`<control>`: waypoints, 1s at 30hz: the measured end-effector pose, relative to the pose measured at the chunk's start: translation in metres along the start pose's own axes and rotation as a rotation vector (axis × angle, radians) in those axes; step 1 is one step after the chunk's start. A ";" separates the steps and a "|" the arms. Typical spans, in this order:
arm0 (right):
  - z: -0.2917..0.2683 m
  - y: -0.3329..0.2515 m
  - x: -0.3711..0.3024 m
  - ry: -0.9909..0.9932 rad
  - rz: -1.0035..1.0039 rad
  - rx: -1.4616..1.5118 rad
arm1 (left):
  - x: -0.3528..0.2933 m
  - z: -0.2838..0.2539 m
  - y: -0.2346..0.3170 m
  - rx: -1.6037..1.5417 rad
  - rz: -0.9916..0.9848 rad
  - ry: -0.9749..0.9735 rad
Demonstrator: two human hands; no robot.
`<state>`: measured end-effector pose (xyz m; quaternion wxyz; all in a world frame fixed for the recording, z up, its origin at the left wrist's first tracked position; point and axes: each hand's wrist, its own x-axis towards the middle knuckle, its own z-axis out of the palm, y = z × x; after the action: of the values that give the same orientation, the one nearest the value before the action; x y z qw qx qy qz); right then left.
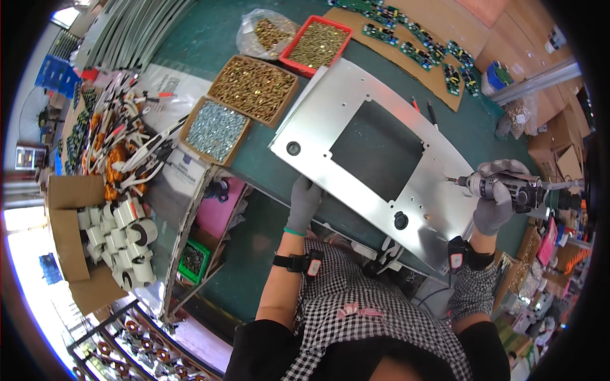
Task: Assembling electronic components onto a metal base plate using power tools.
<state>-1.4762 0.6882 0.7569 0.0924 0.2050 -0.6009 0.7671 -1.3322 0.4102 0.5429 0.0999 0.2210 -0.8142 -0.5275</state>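
Observation:
A silver sheet-metal panel (372, 86) with a large rectangular cutout lies at a slant across the green bench. My left hand (306, 200), in a grey glove, grips its near left edge, some fingertips hidden there. At the panel's right end my gloved right hand (494, 209) is wrapped around a power screwdriver (505, 190). The tool lies nearly level, its bit pointing left over the panel; whether the tip touches metal I cannot tell. A small brass-coloured screw (427, 218) sits near the panel's lower right part, close to a black round fitting (401, 221). Another black fitting (293, 148) is at the left corner.
Beyond the panel stand a box of brass-coloured screws (254, 89), a box of silver screws (216, 130) and a red bin (348, 38). Circuit boards (416, 56) lie on cardboard at the back. Two pen-like tools (432, 113) lie behind the panel. White plastic parts (121, 238) fill a carton at left.

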 end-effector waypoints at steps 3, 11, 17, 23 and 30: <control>0.000 0.005 0.004 -0.067 -0.031 -0.019 | -0.027 -0.015 0.008 -0.191 -0.169 0.208; 0.005 -0.002 0.022 -0.010 -0.032 -0.207 | -0.029 0.007 0.025 0.241 -0.015 0.180; 0.014 -0.051 0.023 -0.162 0.095 0.029 | -0.012 0.025 0.047 0.429 -0.098 0.026; 0.023 -0.067 -0.019 -0.212 0.096 0.148 | -0.002 0.045 0.034 0.696 -0.067 -0.042; 0.019 -0.047 -0.049 -0.137 0.153 0.309 | -0.045 0.061 0.097 -0.394 -0.178 -0.519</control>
<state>-1.4104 0.6877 0.7810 -0.0403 0.2223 -0.4948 0.8391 -1.3411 0.5142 0.6074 -0.1167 0.1260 -0.6723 -0.7201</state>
